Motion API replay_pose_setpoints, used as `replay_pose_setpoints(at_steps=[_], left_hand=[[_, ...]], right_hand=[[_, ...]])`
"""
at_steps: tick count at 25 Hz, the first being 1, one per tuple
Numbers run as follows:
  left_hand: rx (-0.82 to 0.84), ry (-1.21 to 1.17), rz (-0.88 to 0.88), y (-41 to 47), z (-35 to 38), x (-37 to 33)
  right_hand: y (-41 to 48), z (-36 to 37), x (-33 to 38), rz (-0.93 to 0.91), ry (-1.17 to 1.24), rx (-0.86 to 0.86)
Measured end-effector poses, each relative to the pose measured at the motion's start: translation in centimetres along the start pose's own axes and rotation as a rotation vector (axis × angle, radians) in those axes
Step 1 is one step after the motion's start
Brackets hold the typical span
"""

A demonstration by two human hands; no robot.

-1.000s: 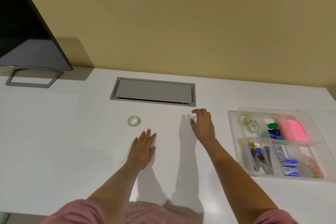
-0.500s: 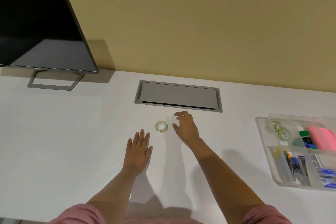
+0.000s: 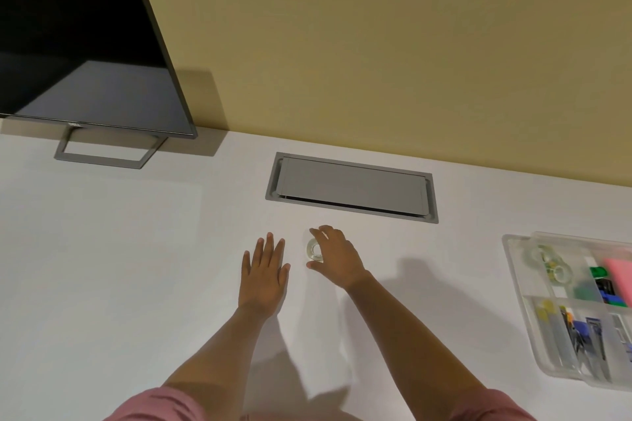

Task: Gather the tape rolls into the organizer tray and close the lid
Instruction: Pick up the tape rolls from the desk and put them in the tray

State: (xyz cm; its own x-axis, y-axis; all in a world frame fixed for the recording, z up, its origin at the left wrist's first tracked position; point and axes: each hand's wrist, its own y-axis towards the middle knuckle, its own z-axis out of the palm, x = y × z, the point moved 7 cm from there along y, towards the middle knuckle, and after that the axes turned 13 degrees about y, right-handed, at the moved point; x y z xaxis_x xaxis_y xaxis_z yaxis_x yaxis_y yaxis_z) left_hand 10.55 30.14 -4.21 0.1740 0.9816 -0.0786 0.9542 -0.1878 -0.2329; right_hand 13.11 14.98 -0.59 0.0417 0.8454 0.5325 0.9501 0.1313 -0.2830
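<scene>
1. The desk (image 3: 119,267) is a smooth, matte white slab, and the wall (image 3: 376,44) behind it is plain mustard yellow.
2. A grey metal hatch (image 3: 352,186) is set flush into the desk near the wall. It's rectangular, with a thin dark slot along its near edge.
3. Far left there's a flat monitor (image 3: 85,44) with a glossy black screen, sitting on an open, angular grey frame stand.
4. The tape roll (image 3: 313,248) is a small ring, see-through with a slight greenish tint and a hollow core. It's mid-desk, just in front of the hatch and well apart from the tray.
5. The right hand (image 3: 337,258) is pinching that roll, with the forefinger curled over the far edge and the thumb on the near edge. I can't tell if it's off the desk.
6. The left hand (image 3: 263,270) is just beside it, palm down, fingers straight and close together, holding nothing.
7. The organizer tray (image 3: 519,297) at the right edge is frosted clear plastic with rounded corners and dividers, and it's uncovered.
8. The tray's far-left compartment has two clear rolls (image 3: 547,258) touching each other. There's a pink block (image 3: 619,270) further right, and the other bits are too small to tell.
9. Pink sleeves (image 3: 160,403) show at the bottom.
</scene>
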Motion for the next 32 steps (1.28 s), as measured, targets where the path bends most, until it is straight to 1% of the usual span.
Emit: replay_pose_setpoints(at_steps=[2, 7, 11, 16, 19, 24, 29, 32], left_hand=[[-0.006, -0.01, -0.006, 0.2, 0.1, 0.0], [0.03, 0.008, -0.014, 0.1, -0.2, -0.2], [0.049, -0.007, -0.024, -0.5, -0.8, -0.9], [0.097, 0.018, -0.041, -1.7, -1.0, -2.6], [0.148, 0.032, -0.017, -2.2, -1.0, -5.0], [0.162, 0.027, 0.018, -3.6, -0.6, -10.7], [0.152, 0.022, 0.071, -4.7, 0.0, -18.7], [0.144, 0.045, 0.096, -5.2, 0.6, -23.5]], right_hand=[[0.2, 0.0, 0.2, -0.028, -0.01, -0.012], [0.0, -1.0, -0.2, -0.044, 0.121, -0.097], [-0.8, -3.8, -1.3, -0.025, 0.208, -0.209], [-3.4, -7.6, -4.5, 0.021, 0.249, -0.29], [-5.6, -9.9, -7.4, 0.062, 0.248, -0.334], [-9.7, -14.6, -12.9, 0.112, 0.231, -0.405], [-14.4, -19.6, -19.9, 0.141, 0.241, -0.518], [-17.7, -22.3, -25.3, 0.214, 0.286, -0.62]])
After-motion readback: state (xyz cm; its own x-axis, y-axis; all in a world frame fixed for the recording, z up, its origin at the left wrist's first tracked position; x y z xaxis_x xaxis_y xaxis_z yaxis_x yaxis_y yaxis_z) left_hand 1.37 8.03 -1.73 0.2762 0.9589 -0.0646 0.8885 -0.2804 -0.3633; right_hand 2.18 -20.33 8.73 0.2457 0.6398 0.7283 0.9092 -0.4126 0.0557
